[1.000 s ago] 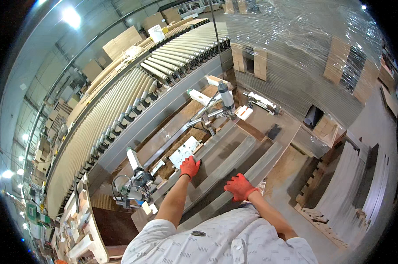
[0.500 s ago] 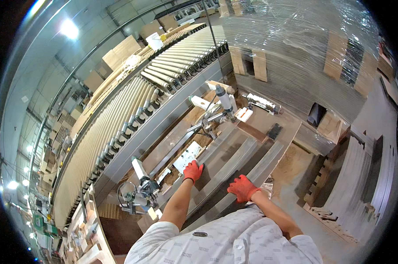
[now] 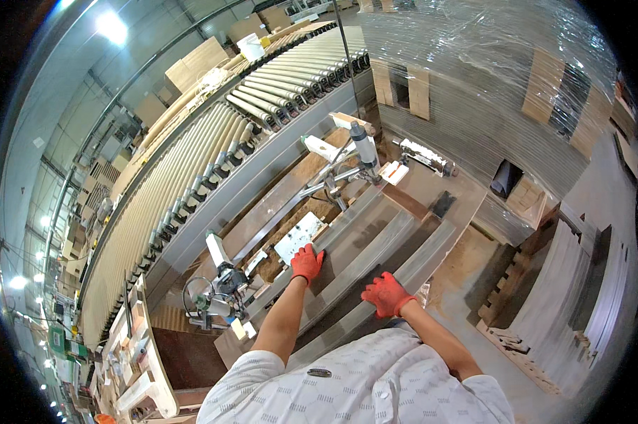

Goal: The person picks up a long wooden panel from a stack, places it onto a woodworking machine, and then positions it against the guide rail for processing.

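Note:
Both of my hands wear red gloves. My left hand (image 3: pixel 307 264) lies on the farthest of several long grey boards (image 3: pixel 377 251), beside a white plate (image 3: pixel 300 237). Its fingers stretch forward and the thumb stands apart. Farther right, my right hand (image 3: pixel 387 295) rests palm down on the nearest grey board (image 3: pixel 426 257), its fingers spread and slightly bent. The boards lie side by side at a slant on a brown worktable (image 3: pixel 467 206). Neither hand appears wrapped round a board, though the undersides of the fingers are hidden.
Clamp-like fixtures with grey cylinders (image 3: pixel 363 145) stand at the table's far end and near left (image 3: pixel 227 279). A roller conveyor (image 3: pixel 192 169) runs behind. Film-wrapped stacked panels (image 3: pixel 467 92) rise at far right; more boards (image 3: pixel 555 283) lie on a pallet at right.
The view has shifted slightly, so the table and fixtures appear a little higher. Both hands stay at nearly the same places on the boards.

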Available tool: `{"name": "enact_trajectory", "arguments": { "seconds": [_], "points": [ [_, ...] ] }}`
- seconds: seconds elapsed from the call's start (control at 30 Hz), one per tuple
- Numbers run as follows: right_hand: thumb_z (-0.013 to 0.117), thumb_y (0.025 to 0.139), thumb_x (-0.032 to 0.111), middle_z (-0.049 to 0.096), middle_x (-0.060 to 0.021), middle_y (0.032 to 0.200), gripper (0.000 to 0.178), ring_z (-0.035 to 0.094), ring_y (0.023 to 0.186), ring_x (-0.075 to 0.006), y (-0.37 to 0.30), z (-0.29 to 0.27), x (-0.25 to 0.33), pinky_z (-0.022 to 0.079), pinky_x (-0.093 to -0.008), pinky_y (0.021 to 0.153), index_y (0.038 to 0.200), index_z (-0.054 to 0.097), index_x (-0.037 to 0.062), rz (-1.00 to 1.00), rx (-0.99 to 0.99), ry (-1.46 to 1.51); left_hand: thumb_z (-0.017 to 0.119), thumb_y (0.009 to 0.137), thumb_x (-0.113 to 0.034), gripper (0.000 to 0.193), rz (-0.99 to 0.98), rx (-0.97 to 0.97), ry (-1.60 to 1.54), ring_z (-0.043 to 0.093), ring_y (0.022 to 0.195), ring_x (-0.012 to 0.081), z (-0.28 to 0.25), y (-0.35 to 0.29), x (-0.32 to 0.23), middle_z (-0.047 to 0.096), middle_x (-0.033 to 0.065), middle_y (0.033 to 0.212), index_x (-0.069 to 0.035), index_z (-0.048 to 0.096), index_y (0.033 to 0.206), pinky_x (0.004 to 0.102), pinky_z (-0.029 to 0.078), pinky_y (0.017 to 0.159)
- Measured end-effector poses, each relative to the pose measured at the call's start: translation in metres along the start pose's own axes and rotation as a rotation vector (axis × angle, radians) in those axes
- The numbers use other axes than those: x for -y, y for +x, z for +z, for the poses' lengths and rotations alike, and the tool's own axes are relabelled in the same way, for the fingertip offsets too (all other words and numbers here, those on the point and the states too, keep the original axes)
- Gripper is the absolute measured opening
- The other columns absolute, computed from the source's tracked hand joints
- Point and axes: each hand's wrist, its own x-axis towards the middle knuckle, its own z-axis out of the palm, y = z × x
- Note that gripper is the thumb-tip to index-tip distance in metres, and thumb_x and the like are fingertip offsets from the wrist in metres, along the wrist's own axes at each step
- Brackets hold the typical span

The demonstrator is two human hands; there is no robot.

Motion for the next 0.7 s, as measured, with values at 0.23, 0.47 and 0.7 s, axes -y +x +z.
{"name": "enact_trajectory", "arguments": {
  "seconds": [0.23,0.47,0.7],
  "points": [
    [0.086,0.070,0.047,0.070,-0.0005,0.117,0.054,0.066,0.118,-0.0287,-0.004,0.007,-0.003,0.043,-0.0500,0.104,0.117,0.072,0.0238,-0.006,0.017,0.026,0.061,0.103,-0.064,0.066,0.006,0.010,0.013,0.068,0.118,0.0447,-0.001,-0.005,-0.003,0.067,0.0230,0.129,-0.008,0.054,0.137,0.0601,0.055,0.092],
    [0.086,0.066,0.038,0.071,-0.0017,0.104,0.042,0.068,0.110,-0.0272,-0.016,0.013,0.001,0.045,-0.0490,0.094,0.103,0.072,0.0230,-0.036,-0.262,0.029,0.061,0.103,-0.064,0.068,0.016,0.002,0.016,0.068,0.118,0.0441,0.002,-0.009,0.002,0.067,0.0227,0.132,-0.008,0.054,0.142,0.0582,0.055,0.094],
    [0.084,0.074,0.048,0.070,0.0019,0.119,0.054,0.065,0.121,-0.0261,-0.012,0.005,-0.001,0.045,-0.0494,0.099,0.121,0.071,0.0255,0.013,0.041,-0.042,0.067,0.102,-0.055,0.055,0.065,0.045,-0.056,0.068,0.116,0.0464,-0.013,-0.004,0.000,0.071,0.0235,0.125,-0.007,0.057,0.128,0.0609,0.054,0.091]
  ]
}}
